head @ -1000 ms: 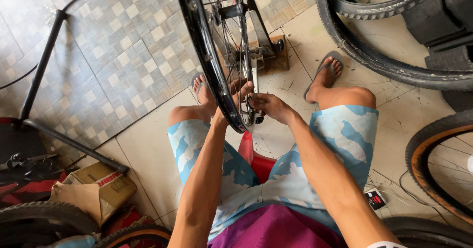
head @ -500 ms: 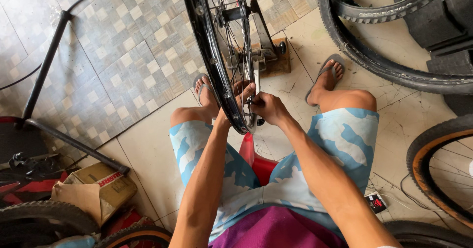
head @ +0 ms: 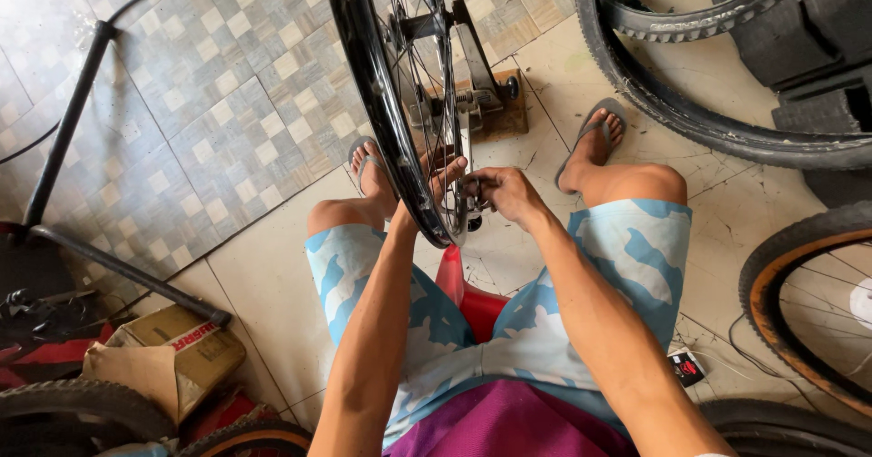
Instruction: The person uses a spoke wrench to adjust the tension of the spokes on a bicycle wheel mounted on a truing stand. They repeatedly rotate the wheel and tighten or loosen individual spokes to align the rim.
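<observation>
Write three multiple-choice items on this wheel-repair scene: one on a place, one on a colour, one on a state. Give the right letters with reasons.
1. Where does the cardboard box lie?
A. on the floor at the person's left
B. on the red stool
C. beside the right foot

2. What colour is the stool seen between the knees?
A. blue
B. red
C. yellow

3. How does the bare bicycle wheel stand?
A. flat on the floor
B. leaning on a wall
C. upright in a stand

Answers:
1 A, the box sits low on the left, by a dark tyre.
2 B, red plastic shows between the blue-patterned shorts.
3 C, the rim rises on edge with its hub held in a truing stand, while the left hand and right hand meet at its lower rim.
</observation>
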